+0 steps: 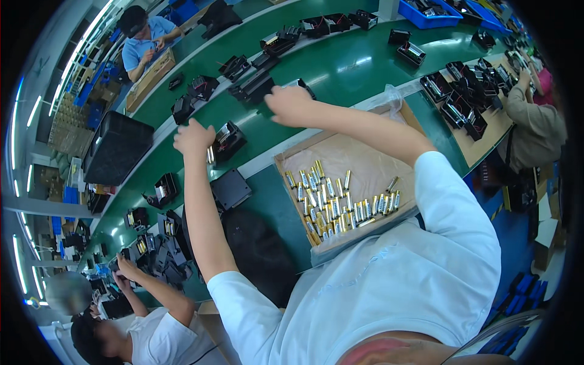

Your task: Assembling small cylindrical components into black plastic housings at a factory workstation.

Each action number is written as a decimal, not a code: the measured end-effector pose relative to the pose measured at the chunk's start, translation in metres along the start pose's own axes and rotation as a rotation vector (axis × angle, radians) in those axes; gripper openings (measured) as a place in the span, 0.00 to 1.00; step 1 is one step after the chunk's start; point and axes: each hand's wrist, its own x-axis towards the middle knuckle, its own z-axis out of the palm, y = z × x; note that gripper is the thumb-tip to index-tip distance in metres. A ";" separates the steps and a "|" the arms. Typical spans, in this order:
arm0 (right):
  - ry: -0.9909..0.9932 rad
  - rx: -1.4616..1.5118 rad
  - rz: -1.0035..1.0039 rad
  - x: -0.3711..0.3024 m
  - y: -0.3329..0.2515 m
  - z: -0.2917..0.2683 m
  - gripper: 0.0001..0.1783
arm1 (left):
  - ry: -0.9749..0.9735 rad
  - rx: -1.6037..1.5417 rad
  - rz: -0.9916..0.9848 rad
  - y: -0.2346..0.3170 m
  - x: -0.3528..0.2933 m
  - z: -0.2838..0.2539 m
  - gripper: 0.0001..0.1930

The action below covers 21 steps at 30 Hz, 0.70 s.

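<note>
the left hand (193, 137) is out on the green belt (340, 67), curled down against a black holder (227, 141) that shows a few gold cells at its near edge; the fingers are hidden behind the knuckles, so i cannot tell whether they grip it or only rest there. the right hand (291, 103) reaches further up the belt, fingers bent over a second black holder (302, 86) of which only a corner shows, and whether it is closed on it i cannot tell either. it looks like the picking stage, both arms stretched to fetch holders toward the body. pulling them back would call for a clean lift over the white rail (267, 159) without knocking the parts alongside.

nearer the body sits a cardboard tray (347, 152) with gold cells (331, 204) loose across its lower half. a flat black case (230, 188) lies just beside its left edge. more holders trail along the belt. a person in blue (146, 42) works at the far side, a sleeve (535, 121) bends over a board of parts at right, and a person in white (146, 328) handles a pile of black pieces at lower left. blue bins (429, 13) stand at the top.
</note>
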 end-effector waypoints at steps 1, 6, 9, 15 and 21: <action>-0.041 -0.057 -0.011 -0.011 0.015 0.002 0.13 | 0.070 0.135 0.059 0.010 0.006 0.001 0.31; -0.068 -0.178 -0.119 -0.040 0.053 0.010 0.10 | 0.141 0.033 0.527 0.029 0.054 0.031 0.33; 0.072 -0.193 -0.220 -0.073 0.076 -0.004 0.09 | -0.022 -0.054 0.555 0.029 0.066 0.044 0.24; 0.154 -0.174 0.186 -0.183 0.146 -0.117 0.15 | -0.179 -0.063 0.509 0.073 0.012 0.012 0.20; 0.123 -0.489 0.641 -0.282 0.247 -0.151 0.14 | -0.524 -0.697 0.353 0.082 0.015 0.015 0.19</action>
